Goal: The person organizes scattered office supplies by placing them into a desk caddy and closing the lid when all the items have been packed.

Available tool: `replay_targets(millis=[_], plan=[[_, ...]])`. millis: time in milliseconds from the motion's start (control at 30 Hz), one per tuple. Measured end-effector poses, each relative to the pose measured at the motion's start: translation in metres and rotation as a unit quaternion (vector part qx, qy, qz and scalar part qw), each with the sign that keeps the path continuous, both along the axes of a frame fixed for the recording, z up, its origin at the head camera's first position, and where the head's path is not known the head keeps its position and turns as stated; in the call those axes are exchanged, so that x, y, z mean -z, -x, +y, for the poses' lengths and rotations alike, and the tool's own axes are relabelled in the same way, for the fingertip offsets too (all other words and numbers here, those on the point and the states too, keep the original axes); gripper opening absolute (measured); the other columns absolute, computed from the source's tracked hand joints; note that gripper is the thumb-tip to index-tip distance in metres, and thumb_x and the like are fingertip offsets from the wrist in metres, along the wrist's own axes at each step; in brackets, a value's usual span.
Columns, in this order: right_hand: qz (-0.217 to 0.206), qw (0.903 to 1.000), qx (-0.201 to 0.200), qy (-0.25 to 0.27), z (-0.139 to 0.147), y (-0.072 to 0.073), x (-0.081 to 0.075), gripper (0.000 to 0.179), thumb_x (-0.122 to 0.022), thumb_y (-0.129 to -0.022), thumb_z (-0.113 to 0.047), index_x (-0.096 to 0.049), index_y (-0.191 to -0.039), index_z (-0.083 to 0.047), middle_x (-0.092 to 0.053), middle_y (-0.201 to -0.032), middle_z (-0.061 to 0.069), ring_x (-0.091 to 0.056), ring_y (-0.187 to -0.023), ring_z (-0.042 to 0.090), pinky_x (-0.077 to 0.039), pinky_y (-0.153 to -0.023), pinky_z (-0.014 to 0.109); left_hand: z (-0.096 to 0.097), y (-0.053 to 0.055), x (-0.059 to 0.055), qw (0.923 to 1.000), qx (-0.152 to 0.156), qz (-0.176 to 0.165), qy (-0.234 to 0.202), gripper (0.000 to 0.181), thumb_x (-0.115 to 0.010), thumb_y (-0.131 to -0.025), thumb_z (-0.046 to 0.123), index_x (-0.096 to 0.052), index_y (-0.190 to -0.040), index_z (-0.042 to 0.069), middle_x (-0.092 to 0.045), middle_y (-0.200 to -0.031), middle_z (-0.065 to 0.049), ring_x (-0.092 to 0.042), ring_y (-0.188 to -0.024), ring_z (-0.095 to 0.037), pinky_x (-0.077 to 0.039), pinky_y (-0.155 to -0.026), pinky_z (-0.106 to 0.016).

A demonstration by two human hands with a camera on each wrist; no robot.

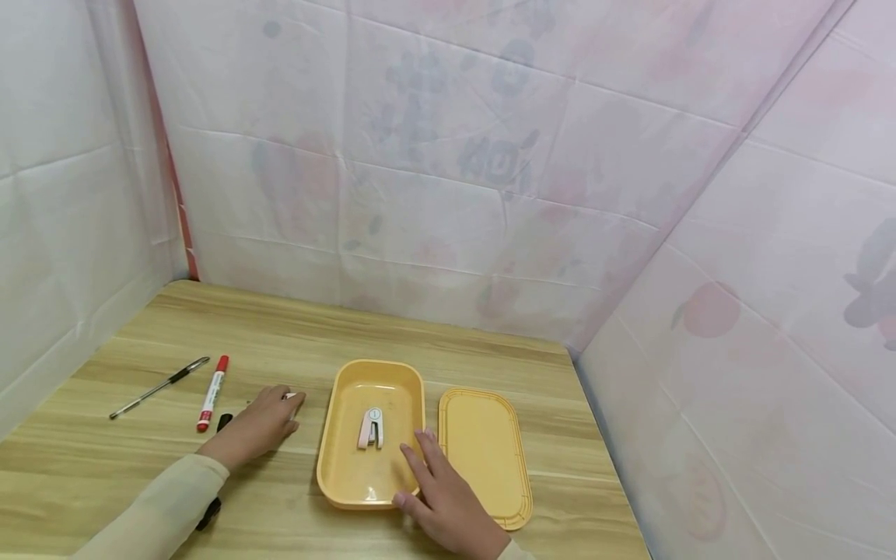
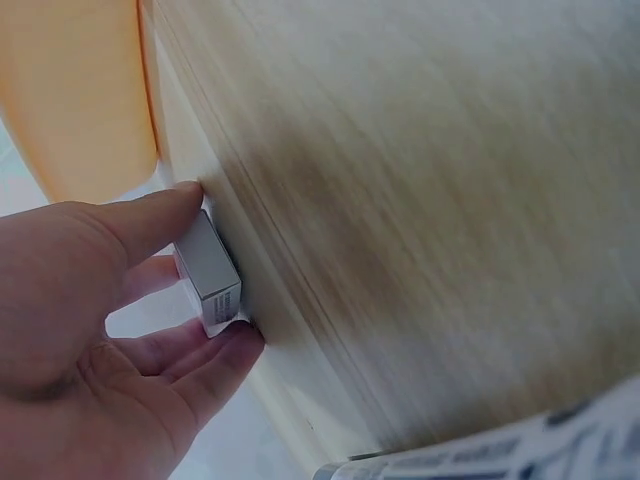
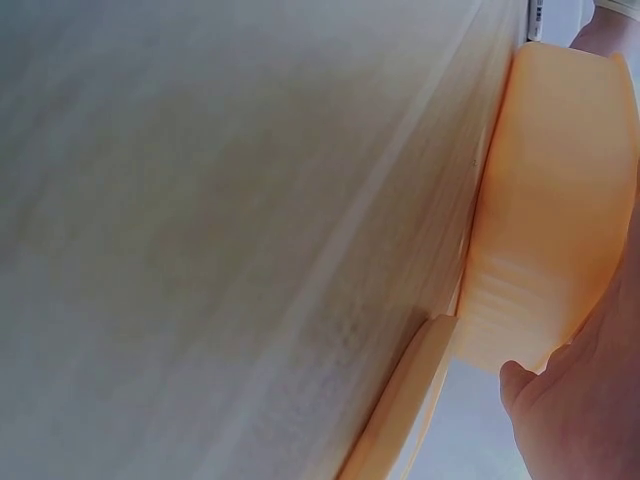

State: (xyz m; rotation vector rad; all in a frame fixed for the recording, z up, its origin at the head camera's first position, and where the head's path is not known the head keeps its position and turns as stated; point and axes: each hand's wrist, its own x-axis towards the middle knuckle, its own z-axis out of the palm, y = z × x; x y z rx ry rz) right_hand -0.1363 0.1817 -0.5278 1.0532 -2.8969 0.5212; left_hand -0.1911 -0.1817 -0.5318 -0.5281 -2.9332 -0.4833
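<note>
On the table, left of the yellow plastic box (image 1: 325,459), my left hand (image 1: 257,426) holds a small white carton (image 2: 208,268) between thumb and fingers. Most of that carton is covered by the hand in the head view; print shows on its end in the left wrist view. Inside the yellow box lies a small white and pale pink stapler (image 1: 372,429). My right hand (image 1: 451,498) is at the box's near right side, fingers extended by the rim and holding nothing. Beneath it, the yellow lid (image 1: 484,447) lies flat beside the box, partly covered.
Farther left lie a pen (image 1: 159,387) with a black grip and a red-capped marker (image 1: 211,395). A black object (image 1: 209,513) passes under the left forearm, its middle hidden. Patterned cloth walls (image 1: 448,194) enclose the wooden table (image 1: 280,498).
</note>
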Motion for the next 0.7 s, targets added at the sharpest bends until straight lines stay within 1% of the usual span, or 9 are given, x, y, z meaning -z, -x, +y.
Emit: replay_targets(millis=[100, 333, 500, 700], plan=[[0.003, 1.0000, -0.002, 0.001, 0.0000, -0.0003, -0.0006, 0.069, -0.048, -0.104, -0.050, -0.029, -0.160, -0.016, -0.017, -0.169, 0.011, -0.019, -0.154, 0.035, -0.043, -0.110, 0.056, -0.0001, 0.0007, -0.0005, 1.0000, 0.002, 0.007, -0.004, 0.047, -0.079, -0.086, 0.010, -0.063, -0.127, -0.005, -0.060, -0.119, -0.032, -0.059, -0.108, -0.047, -0.053, -0.091, -0.059], [0.011, 0.9999, -0.006, 0.002, -0.0001, -0.0004, -0.0005, 0.068, -0.046, -0.104, -0.051, -0.029, -0.160, -0.016, -0.019, -0.168, 0.013, -0.022, -0.153, 0.039, -0.045, -0.107, 0.057, -0.0010, -0.0005, -0.0028, 1.0000, 0.001, 0.000, -0.009, 0.047, -0.078, -0.085, 0.010, -0.062, -0.127, -0.005, -0.059, -0.119, -0.034, -0.058, -0.108, -0.049, -0.051, -0.092, -0.061], [0.008, 1.0000, -0.005, -0.001, 0.0002, -0.0005, -0.0007, 0.069, -0.043, -0.104, -0.054, -0.027, -0.161, -0.018, -0.018, -0.168, 0.013, -0.020, -0.154, 0.037, -0.044, -0.109, 0.057, -0.0009, -0.0016, -0.0039, 0.9998, 0.000, 0.009, -0.018, 0.047, -0.080, -0.083, 0.009, -0.063, -0.125, -0.006, -0.059, -0.116, -0.033, -0.059, -0.104, -0.048, -0.052, -0.090, -0.060], [-0.002, 1.0000, -0.004, 0.002, 0.0001, -0.0007, -0.0006, 0.068, -0.045, -0.104, -0.051, -0.027, -0.161, -0.018, -0.016, -0.169, 0.012, -0.017, -0.155, 0.035, -0.043, -0.110, 0.057, 0.0004, -0.0034, -0.0069, 0.9993, 0.004, 0.027, -0.026, 0.048, -0.083, -0.080, 0.008, -0.065, -0.122, -0.005, -0.061, -0.111, -0.030, -0.060, -0.096, -0.043, -0.054, -0.085, -0.057]])
